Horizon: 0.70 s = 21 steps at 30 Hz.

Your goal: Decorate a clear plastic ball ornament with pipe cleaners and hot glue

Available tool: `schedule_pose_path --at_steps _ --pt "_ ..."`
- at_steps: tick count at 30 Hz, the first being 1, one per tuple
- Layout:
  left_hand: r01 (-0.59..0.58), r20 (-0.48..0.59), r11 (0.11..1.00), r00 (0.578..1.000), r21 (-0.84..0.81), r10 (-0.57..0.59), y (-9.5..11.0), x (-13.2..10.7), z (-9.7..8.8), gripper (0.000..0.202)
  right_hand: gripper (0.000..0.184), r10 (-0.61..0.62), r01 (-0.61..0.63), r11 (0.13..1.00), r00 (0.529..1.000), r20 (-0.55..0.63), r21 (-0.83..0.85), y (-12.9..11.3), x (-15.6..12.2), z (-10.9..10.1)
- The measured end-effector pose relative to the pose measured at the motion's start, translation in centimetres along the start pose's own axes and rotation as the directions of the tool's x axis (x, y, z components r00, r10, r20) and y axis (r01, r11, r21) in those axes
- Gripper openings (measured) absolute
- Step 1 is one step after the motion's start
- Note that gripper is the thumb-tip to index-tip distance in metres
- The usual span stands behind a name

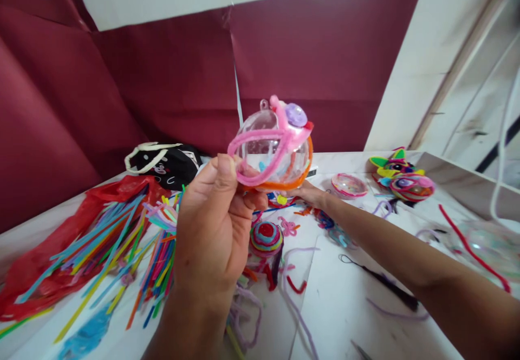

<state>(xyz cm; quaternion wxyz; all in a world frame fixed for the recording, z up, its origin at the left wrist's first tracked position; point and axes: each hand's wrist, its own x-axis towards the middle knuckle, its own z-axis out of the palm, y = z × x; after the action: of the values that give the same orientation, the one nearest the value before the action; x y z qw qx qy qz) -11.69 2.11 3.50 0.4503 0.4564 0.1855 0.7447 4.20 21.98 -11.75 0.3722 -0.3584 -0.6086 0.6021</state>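
Note:
My left hand (213, 224) is raised in the middle of the view, fingers closed around the underside of a clear plastic ball (271, 146). The ball is wrapped with pink and orange pipe cleaners and carries a purple button on top. My right hand (309, 193) reaches across the table behind the ball, down among small pipe-cleaner pieces (280, 200). Most of that hand is hidden by the ball and my left hand, so its fingers do not show.
A heap of coloured pipe cleaners (117, 240) lies on a red bag at left, a black pouch (170, 165) behind it. A wound multicolour ball (266, 239), a pink-rimmed clear half-shell (349, 185) and finished colourful pieces (402, 178) sit on the white table (345, 306).

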Motion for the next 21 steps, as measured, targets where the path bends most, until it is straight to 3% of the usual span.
schedule_pose_path --at_steps 11,16,21 --pt "0.017 -0.005 0.999 1.000 -0.042 -0.017 0.0 -0.1 0.1 0.022 0.030 0.094 -0.089 0.994 0.993 0.070 -0.066 -1.4 -0.6 -0.7" --pt "0.011 -0.002 0.999 1.000 -0.048 -0.011 0.1 -0.1 0.1 0.023 0.031 0.087 -0.081 0.991 0.995 0.052 -0.108 -1.0 -0.3 -1.1" --pt "0.008 -0.005 0.999 1.000 -0.032 -0.008 0.4 -0.2 0.1 0.022 0.030 0.028 -0.014 0.993 0.992 0.123 -0.113 -1.4 0.2 -2.0"
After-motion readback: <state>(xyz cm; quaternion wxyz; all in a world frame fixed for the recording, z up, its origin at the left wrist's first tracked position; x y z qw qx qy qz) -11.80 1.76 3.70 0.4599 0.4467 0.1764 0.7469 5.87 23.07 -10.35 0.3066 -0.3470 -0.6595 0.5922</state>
